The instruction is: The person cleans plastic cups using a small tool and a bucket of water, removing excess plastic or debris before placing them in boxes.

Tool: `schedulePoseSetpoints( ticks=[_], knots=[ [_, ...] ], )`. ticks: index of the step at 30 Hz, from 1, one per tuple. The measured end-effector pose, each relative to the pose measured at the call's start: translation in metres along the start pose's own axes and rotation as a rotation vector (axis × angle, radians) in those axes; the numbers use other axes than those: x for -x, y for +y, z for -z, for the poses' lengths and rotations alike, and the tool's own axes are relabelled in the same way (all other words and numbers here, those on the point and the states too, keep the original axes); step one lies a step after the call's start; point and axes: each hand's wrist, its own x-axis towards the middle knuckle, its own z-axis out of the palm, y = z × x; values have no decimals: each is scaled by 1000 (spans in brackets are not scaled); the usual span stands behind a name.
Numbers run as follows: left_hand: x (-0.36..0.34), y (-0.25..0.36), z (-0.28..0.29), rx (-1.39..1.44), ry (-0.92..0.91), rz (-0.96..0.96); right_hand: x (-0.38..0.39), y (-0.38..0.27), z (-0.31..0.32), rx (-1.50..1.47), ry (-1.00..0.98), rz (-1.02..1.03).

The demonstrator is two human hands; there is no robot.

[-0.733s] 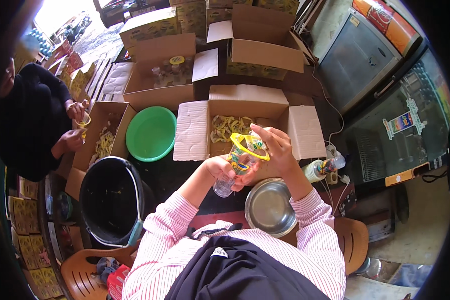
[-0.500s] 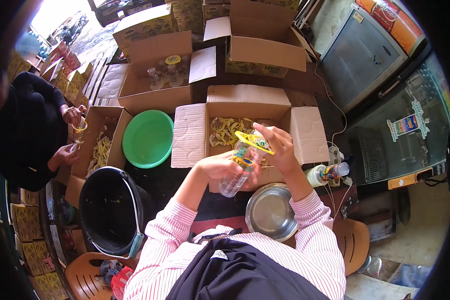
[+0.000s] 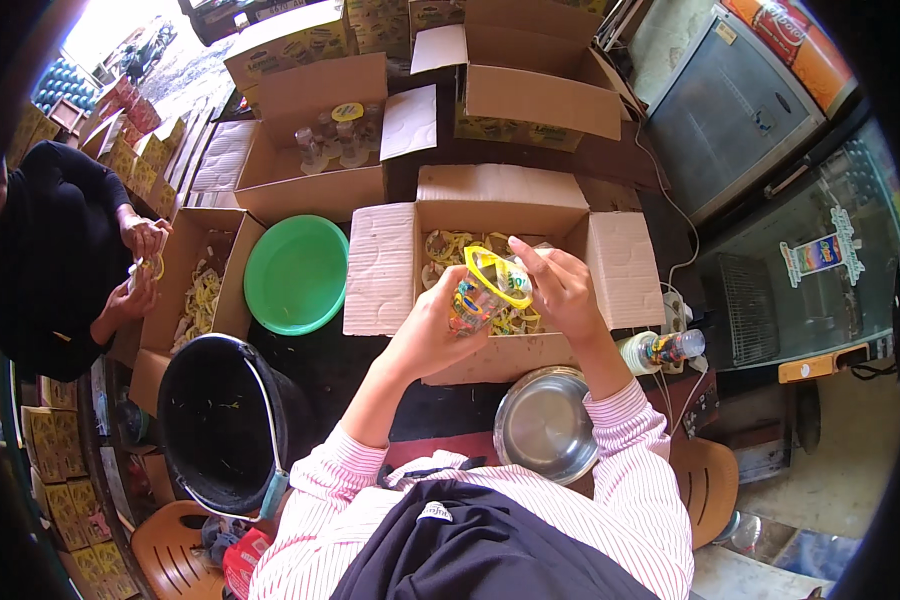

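Note:
My left hand (image 3: pixel 428 330) is wrapped round a clear plastic container (image 3: pixel 472 310) with a colourful printed label, tilted over the near part of an open cardboard box (image 3: pixel 500 184). A yellow loop-shaped band (image 3: pixel 474 262) stands out at the container's upper end. My right hand (image 3: pixel 570 295) has its fingers closed on the band's right side, where a white and green printed piece shows. Whether the band is still joined to the container I cannot tell. Curled yellow strips (image 3: pixel 448 244) lie inside the box below.
Left of the box sit a green basin (image 3: pixel 296 277) and a black bucket (image 3: pixel 220 420). A steel bowl (image 3: pixel 547 425) is near my right forearm, a labelled bottle (image 3: pixel 673 346) beyond it. Another box (image 3: pixel 310 185) holds clear containers. At far left a person's hands (image 3: pixel 142 265) work over a box of strips.
The container has tipped, its lower end now hidden behind my left hand. My left hand has shifted slightly up. The yellow band now shows as a wider loop.

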Motion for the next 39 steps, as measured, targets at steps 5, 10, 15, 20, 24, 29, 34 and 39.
schedulePoseSetpoints(
  ticks=[5,10,15,20,24,29,34,39],
  knots=[
    [1,-7,2,55,-87,-10,4,0,-1,-26,4,18],
    [-2,-7,4,226,-210,75,8,-3,1,-43,-10,13],
    [-1,-14,4,444,-290,127,10,-6,2,-117,22,15],
    [-1,-28,5,655,-433,180,13,-6,1,-153,-11,-11],
    [-3,-38,0,835,-572,163,7,-9,4,-181,-44,-35],
    [-7,-43,2,974,-694,187,6,-9,3,-149,-25,-2],
    [-6,-40,0,950,-631,199,9,-8,0,-122,-49,-13],
    [-5,-31,3,708,-479,146,5,-5,3,-32,-30,16]
  ],
)
